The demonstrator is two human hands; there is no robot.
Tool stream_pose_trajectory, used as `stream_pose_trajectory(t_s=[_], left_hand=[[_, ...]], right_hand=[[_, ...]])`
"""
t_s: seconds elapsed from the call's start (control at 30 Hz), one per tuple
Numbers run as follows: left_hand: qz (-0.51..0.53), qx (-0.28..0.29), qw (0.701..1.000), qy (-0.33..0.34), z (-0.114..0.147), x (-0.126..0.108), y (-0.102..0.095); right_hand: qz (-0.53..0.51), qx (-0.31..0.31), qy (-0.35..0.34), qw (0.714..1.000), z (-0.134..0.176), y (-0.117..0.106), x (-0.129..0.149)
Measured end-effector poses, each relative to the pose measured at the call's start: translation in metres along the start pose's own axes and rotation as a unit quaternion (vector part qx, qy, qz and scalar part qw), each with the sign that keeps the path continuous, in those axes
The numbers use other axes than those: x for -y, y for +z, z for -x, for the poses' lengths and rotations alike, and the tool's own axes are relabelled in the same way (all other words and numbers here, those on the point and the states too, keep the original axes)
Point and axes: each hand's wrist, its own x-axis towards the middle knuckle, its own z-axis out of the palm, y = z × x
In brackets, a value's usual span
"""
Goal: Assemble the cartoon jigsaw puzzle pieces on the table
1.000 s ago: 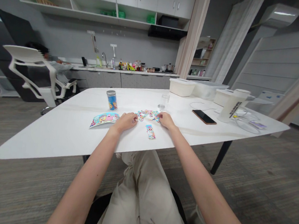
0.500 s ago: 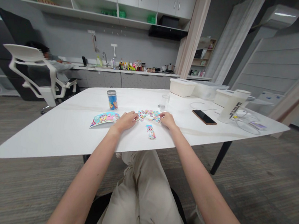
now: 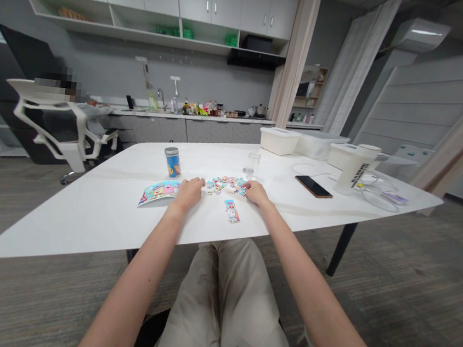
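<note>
Loose jigsaw puzzle pieces [image 3: 225, 184] lie in a colourful heap on the white table [image 3: 86, 213]. At the heap's left edge is my left hand [image 3: 190, 193], fingers curled together; anything in the fingertips is too small to make out. My right hand [image 3: 257, 193] touches the right edge of the heap, thumb and fingers drawn together, the tips partly hidden among pieces. Between my hands, closer to me, lies a joined strip of puzzle [image 3: 232, 211]. A curved picture sheet [image 3: 157, 193] rests left of my left hand, partly covered by it.
A blue can [image 3: 172, 164] stands behind the sheet. Beyond the heap are a clear jar [image 3: 254, 158] and a round lid [image 3: 248, 171]. To the right lie a phone [image 3: 313, 186], a white tumbler [image 3: 355, 170], cables and storage boxes [image 3: 279, 141]. A person sits in a chair [image 3: 77, 149] far left.
My left hand has drawn slightly left, away from the heap. My right hand stays at the heap's right edge. The view has tilted up a little, and my legs have shifted.
</note>
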Motion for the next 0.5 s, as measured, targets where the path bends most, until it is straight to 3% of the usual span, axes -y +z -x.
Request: stream_pose_trajectory(t_s=[0.17,0.5], left_hand=[[-0.024,0.004,0.999,-0.032,0.000,0.007,0.001],[-0.021,0.031,0.999,0.023,-0.014,0.000,0.017]], right_hand=[[0.001,0.000,-0.005,1.000,0.002,0.000,0.002],[-0.004,-0.002,-0.006,1.000,0.003,0.000,0.002]])
